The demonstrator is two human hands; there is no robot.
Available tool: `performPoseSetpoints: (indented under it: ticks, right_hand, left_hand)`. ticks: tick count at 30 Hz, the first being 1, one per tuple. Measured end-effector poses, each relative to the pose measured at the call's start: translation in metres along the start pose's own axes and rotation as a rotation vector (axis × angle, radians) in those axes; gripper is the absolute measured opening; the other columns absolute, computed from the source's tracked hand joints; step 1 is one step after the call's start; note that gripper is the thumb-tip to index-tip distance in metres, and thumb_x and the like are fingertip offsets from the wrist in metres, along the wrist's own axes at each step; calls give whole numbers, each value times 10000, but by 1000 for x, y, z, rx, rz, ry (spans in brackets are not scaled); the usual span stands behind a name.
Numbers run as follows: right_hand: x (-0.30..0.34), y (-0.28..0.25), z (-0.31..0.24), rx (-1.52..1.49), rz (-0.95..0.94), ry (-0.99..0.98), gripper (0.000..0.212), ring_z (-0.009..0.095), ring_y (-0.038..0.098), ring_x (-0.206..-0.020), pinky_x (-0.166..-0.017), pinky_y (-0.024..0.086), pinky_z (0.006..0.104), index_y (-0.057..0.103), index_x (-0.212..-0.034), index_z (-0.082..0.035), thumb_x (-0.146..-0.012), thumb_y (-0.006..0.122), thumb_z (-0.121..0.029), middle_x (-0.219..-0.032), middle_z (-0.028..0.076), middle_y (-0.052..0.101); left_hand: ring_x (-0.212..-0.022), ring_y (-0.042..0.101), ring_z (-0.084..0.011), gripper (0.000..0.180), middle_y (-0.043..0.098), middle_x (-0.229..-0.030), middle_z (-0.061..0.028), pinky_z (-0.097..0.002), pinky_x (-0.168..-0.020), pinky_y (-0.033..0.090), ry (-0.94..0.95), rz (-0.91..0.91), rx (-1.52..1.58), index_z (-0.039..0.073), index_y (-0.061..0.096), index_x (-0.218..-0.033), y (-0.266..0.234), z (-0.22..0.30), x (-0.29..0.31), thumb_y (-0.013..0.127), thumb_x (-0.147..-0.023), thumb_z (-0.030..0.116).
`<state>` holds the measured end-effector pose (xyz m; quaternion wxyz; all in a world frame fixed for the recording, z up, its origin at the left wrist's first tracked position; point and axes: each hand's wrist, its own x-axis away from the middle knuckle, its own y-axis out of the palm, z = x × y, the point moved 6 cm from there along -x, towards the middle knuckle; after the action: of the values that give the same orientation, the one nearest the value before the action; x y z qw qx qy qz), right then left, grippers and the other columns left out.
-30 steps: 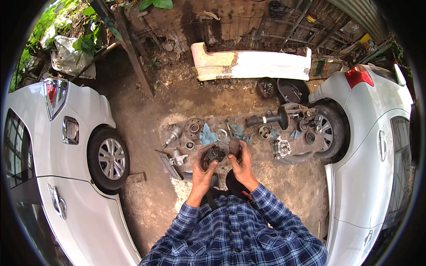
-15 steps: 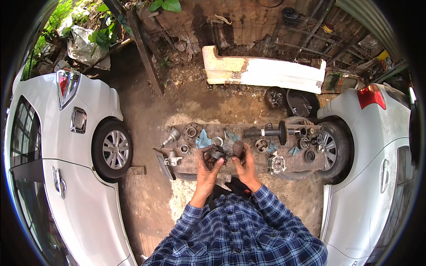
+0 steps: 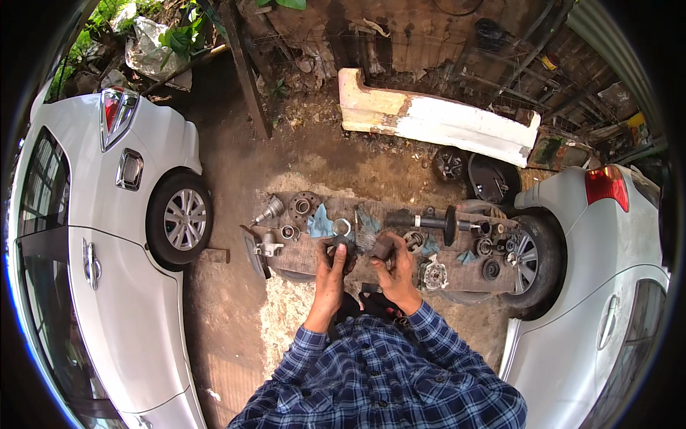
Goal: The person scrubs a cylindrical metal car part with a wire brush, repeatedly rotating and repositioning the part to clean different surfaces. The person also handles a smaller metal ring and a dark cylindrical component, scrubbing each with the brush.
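Note:
My left hand (image 3: 331,277) is closed round a dark, grimy metal part (image 3: 347,247), its thumb laid along the top. The part's exact kind does not show. Beside it my right hand (image 3: 397,277) grips what looks like a brush (image 3: 384,247), a dark brown block with grey bristle-like strands on its left side. The two held things are close together above the near edge of a low wooden bench (image 3: 307,259). Just beyond the left hand lie a blue cloth (image 3: 320,223) and a round silver ring (image 3: 341,227).
On the bench are a brake hub disc (image 3: 303,206), a driveshaft joint (image 3: 270,209), a shock absorber (image 3: 421,220), a pale metal housing (image 3: 434,274) and several bearings and rings. White cars stand left (image 3: 136,286) and right (image 3: 572,314). A white bumper panel (image 3: 457,123) lies beyond.
The whole view has shifted and tilted slightly. My left hand has turned, with its thumb now upright over the dark part. Both hands keep their hold.

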<state>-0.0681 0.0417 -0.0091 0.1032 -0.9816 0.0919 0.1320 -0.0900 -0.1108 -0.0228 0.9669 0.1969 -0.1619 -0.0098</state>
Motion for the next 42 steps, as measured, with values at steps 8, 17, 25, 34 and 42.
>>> performPoseSetpoints:
  ticks: [8, 17, 25, 34, 42]
  right_hand:
    - [-13, 10, 14, 45, -18, 87, 495, 371, 626, -1044, -866, 508, 425, 451, -1304, 32, -908, 677, -160, -1156, 225, 602]
    - [-31, 16, 18, 83, -37, 157, 495, 338, 627, -1050, -877, 522, 416, 443, -1317, 9, -936, 658, -225, -1172, 219, 595]
    - [-35, 27, 7, 175, 0, 4, 493, 326, 632, -1021, -860, 521, 415, 436, -1314, 18, -940, 653, -219, -1152, 227, 593]
    - [-46, 34, -4, 151, 98, -114, 506, 323, 623, -956, -813, 516, 411, 421, -1313, 22, -942, 652, -233, -1110, 215, 583]
    - [-38, 43, 7, 69, 104, 12, 488, 337, 640, -1022, -827, 540, 408, 411, -1326, 45, -969, 607, -223, -1144, 240, 599]
  left_hand:
    - [-965, 529, -155, 569, 513, -1114, -95, -304, -842, 469, 8, 79, -77, 53, 368, -1310, -9, 12, -16, 600, -962, 439]
    - [-848, 542, -113, 500, 540, -996, -52, -252, -698, 457, -11, 53, -100, 59, 414, -1244, -7, 27, -37, 557, -980, 459]
    - [-764, 497, -130, 417, 556, -930, -65, -288, -651, 409, -82, -27, 153, 78, 451, -1169, -4, 38, -50, 588, -971, 419]
    - [-688, 466, -95, 454, 534, -860, -39, -251, -583, 379, -79, -43, 18, 91, 415, -1193, 0, 40, -54, 639, -942, 396]
    - [-923, 529, -178, 1028, 474, -1131, -139, -301, -736, 460, -67, -41, -113, -5, 12, -1538, -15, 42, -62, 654, -902, 485]
